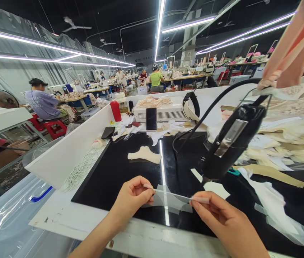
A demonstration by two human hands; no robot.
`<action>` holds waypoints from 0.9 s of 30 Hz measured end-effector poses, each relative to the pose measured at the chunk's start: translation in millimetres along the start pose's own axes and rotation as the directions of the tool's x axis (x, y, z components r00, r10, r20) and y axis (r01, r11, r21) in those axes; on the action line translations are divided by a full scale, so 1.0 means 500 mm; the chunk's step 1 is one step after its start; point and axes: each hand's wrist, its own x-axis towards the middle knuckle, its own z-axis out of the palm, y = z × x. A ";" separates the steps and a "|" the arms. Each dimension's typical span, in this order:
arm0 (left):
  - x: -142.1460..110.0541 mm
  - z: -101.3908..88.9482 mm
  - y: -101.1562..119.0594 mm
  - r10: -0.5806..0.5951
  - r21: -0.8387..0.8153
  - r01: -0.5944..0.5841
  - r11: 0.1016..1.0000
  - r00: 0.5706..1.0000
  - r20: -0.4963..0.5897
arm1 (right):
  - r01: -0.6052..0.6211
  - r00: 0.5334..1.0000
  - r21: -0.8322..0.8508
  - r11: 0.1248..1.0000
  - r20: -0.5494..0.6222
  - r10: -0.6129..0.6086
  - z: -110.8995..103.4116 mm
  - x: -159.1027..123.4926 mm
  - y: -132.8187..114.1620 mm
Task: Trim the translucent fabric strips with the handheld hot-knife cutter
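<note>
Between my two hands a thin white translucent strip (172,194) is stretched over the glossy black work surface (98,179). My left hand (134,197) pinches one end between thumb and fingers. The other end is pinched in my right hand (216,211), with a short tail sticking out past the fingers. A pale translucent shape shows below the strip; I cannot tell whether it is a separate piece or a reflection. Beyond my hands lies a cream shaped fabric piece (144,154). White cut pieces (216,189) rest near my right hand.
A black handheld device (234,139) with a cable hangs at the right. Heaped cream fabric (289,139) and white pieces (272,200) lie beyond it. A phone (151,119) leans against a white vented box (165,109). Pale green elastic loops (83,166) are at the left, along a white partition (68,147).
</note>
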 end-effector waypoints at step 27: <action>-0.027 0.031 0.029 0.009 0.095 -0.020 0.995 0.993 0.115 | 0.278 0.960 -0.239 0.930 0.094 -0.263 0.003 -0.034 0.017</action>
